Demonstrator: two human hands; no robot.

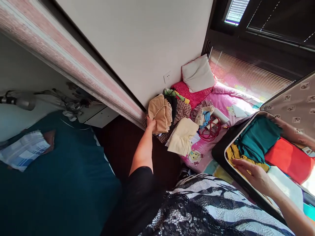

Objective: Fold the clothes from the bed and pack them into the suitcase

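Folded cloth (161,117) tan; cushion (199,73) off-white; bedspread (195,156) pink, cartoon-printed; suitcase lining (299,109) seemingly taupe, white-patched

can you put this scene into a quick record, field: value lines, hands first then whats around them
left hand: grips tan folded cloth, a twisted cord across it
right hand: holding nothing visible, fingers extended over mustard cloth; contact unclear
suitcase: open, black-sided
also in suitcase: teal cloth, red cloth
beside tan cloth: brown patterned fabric, cream cloth
on pink bedding: red cord, coiled
by wall: white cushion
on wall: socket
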